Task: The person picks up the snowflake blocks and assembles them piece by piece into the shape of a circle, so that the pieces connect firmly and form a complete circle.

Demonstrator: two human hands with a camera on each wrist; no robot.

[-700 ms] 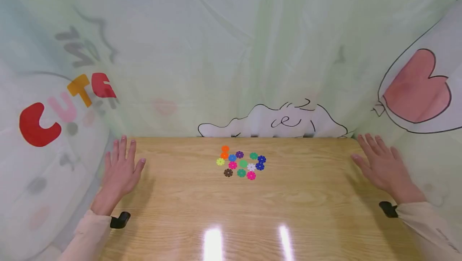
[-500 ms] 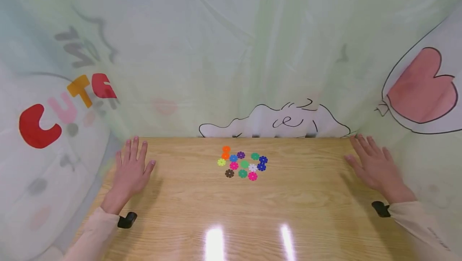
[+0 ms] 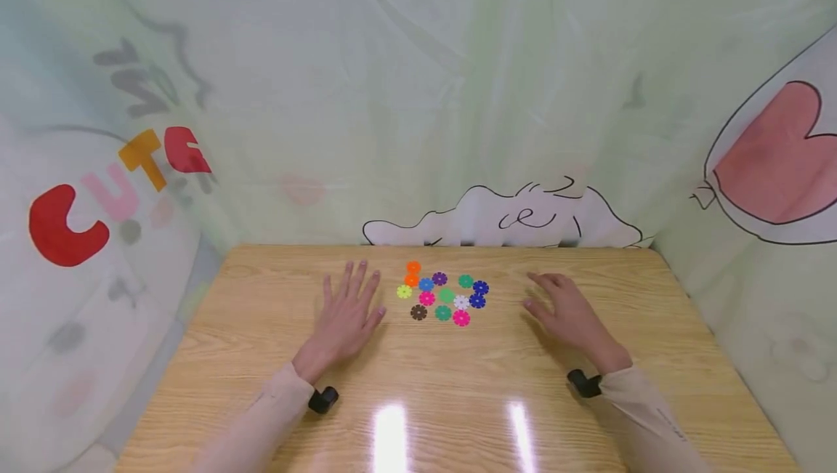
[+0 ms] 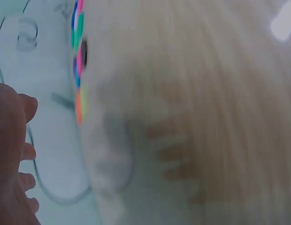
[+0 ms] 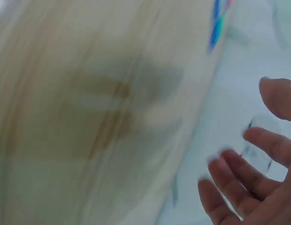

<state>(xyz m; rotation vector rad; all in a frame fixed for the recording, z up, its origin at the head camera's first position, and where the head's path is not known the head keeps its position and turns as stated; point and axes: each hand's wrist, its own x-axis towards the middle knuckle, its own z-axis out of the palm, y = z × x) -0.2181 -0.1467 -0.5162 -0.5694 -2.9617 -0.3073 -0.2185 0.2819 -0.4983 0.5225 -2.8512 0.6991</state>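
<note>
Several small notched plastic discs lie flat in a loose cluster near the table's far edge. Among them are an orange disc (image 3: pixel 413 267), a yellow disc (image 3: pixel 405 291), a brown disc (image 3: pixel 418 312), a white disc (image 3: pixel 461 302) and a dark blue disc (image 3: pixel 480 288). Left of the cluster, my left hand (image 3: pixel 341 319) is held over the table with fingers spread, palm down and holding nothing. My right hand (image 3: pixel 574 317) hovers to the right of the discs, its fingers loosely bent and nothing in them. In the right wrist view, those fingers (image 5: pixel 232 178) show apart from one another.
A wooden table (image 3: pixel 510 364) spreads under both hands, with two bright reflections near its front. A printed curtain (image 3: pixel 392 95) hangs close behind the table and along both sides. Each wrist carries a small black camera, such as the left wrist camera (image 3: pixel 323 400).
Both hands have moved inward from the table's sides toward the discs, the left one rightward and the right one leftward. The right fingers have bent somewhat. The discs keep their arrangement.
</note>
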